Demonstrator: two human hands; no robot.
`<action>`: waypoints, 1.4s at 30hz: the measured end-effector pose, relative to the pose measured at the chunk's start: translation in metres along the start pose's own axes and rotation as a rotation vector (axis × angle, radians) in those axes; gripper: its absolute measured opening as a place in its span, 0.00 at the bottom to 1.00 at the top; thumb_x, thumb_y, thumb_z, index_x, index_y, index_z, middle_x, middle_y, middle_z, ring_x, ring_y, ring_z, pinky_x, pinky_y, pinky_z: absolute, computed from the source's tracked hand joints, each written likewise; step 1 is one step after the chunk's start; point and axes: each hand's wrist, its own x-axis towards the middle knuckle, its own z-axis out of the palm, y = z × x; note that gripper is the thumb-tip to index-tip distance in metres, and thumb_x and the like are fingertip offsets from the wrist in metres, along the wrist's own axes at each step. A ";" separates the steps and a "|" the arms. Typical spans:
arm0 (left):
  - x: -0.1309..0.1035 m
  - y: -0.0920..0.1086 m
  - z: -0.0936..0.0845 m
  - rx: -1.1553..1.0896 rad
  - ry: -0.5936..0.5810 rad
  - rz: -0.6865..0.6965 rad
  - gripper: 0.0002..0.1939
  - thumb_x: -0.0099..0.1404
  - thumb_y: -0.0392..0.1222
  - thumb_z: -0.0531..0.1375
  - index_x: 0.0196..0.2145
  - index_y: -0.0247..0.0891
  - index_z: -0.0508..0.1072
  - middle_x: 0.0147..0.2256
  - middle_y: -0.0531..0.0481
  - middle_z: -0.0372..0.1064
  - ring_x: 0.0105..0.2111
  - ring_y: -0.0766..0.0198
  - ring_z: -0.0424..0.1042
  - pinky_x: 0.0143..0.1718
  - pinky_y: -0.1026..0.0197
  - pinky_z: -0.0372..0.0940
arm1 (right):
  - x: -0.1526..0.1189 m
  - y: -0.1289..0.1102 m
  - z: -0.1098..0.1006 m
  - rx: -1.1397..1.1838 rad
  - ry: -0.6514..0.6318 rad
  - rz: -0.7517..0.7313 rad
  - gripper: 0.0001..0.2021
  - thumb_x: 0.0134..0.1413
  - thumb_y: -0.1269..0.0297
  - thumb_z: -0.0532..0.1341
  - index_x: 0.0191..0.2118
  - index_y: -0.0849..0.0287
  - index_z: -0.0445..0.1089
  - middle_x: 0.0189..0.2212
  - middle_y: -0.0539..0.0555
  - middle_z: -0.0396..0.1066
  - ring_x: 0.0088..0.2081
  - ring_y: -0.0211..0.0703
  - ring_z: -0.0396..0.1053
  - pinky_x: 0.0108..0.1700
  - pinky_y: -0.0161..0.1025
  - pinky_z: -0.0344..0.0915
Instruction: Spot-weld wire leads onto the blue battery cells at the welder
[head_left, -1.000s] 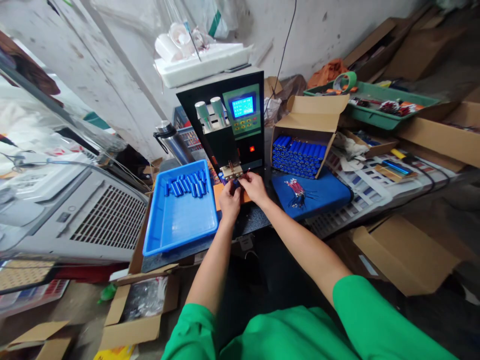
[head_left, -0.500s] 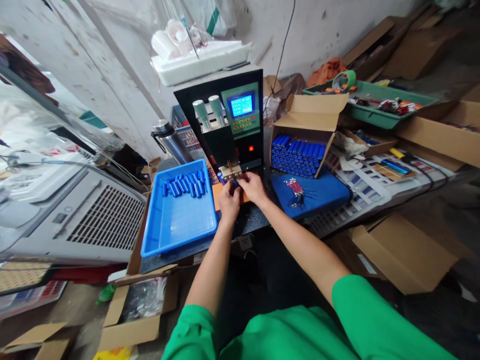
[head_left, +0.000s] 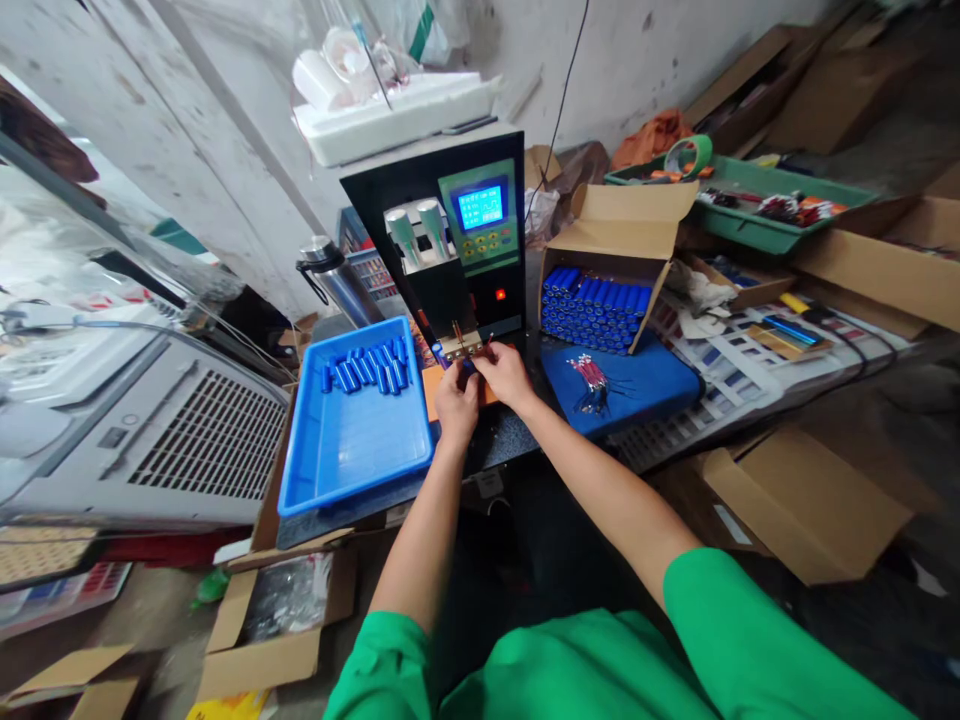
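Observation:
Both hands are close together at the front of a black spot welding machine [head_left: 480, 290], just below its copper-coloured electrodes [head_left: 459, 335]. My left hand [head_left: 456, 400] is closed on a blue cylindrical battery cell [head_left: 469, 366], mostly covered by the fingers. My right hand [head_left: 501, 372] pinches at the other side of the cell; a small dark red bit shows by its fingertips, too small to name. Left of the hands, a blue tray [head_left: 360, 460] holds several blue battery cells [head_left: 366, 368]. To the right, red and black wire leads [head_left: 591, 380] lie bunched on a blue pad [head_left: 652, 395].
A cardboard box [head_left: 622, 215] full of blue cells stands behind the pad. A steel flask [head_left: 341, 280] is behind the tray. Farther right sits a green tray [head_left: 780, 230] with tape and wires. A grey slatted appliance [head_left: 172, 430] is on the left.
The view has shifted slightly, and the pattern on the machine's lit screen looks different. Both hands keep the same grip beneath the electrodes.

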 end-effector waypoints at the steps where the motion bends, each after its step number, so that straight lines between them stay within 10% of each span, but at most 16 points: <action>1: 0.000 0.000 0.000 0.006 0.003 0.004 0.15 0.67 0.40 0.59 0.51 0.38 0.75 0.43 0.47 0.77 0.41 0.59 0.75 0.48 0.55 0.70 | 0.000 0.000 -0.001 0.000 -0.003 -0.006 0.07 0.54 0.61 0.61 0.32 0.59 0.71 0.32 0.54 0.77 0.36 0.45 0.73 0.40 0.39 0.67; 11: 0.001 -0.001 0.002 0.010 0.028 -0.006 0.14 0.65 0.41 0.60 0.48 0.38 0.75 0.40 0.48 0.77 0.39 0.60 0.75 0.44 0.57 0.70 | -0.018 -0.001 -0.022 -0.234 -0.066 -0.060 0.17 0.60 0.54 0.61 0.25 0.59 0.69 0.23 0.51 0.72 0.28 0.41 0.69 0.34 0.35 0.63; 31: -0.025 -0.006 -0.011 0.029 0.113 0.065 0.13 0.67 0.43 0.59 0.47 0.38 0.74 0.42 0.44 0.76 0.40 0.59 0.75 0.44 0.56 0.71 | -0.009 -0.009 -0.022 0.255 -0.138 0.311 0.21 0.62 0.52 0.64 0.25 0.63 0.69 0.18 0.51 0.69 0.15 0.31 0.65 0.14 0.26 0.58; 42: -0.029 0.007 -0.004 0.329 -0.066 0.133 0.08 0.66 0.44 0.61 0.38 0.40 0.80 0.28 0.48 0.73 0.32 0.59 0.70 0.41 0.56 0.62 | -0.006 -0.010 -0.027 0.310 -0.194 0.349 0.19 0.62 0.55 0.63 0.25 0.63 0.68 0.17 0.50 0.68 0.15 0.32 0.64 0.15 0.26 0.59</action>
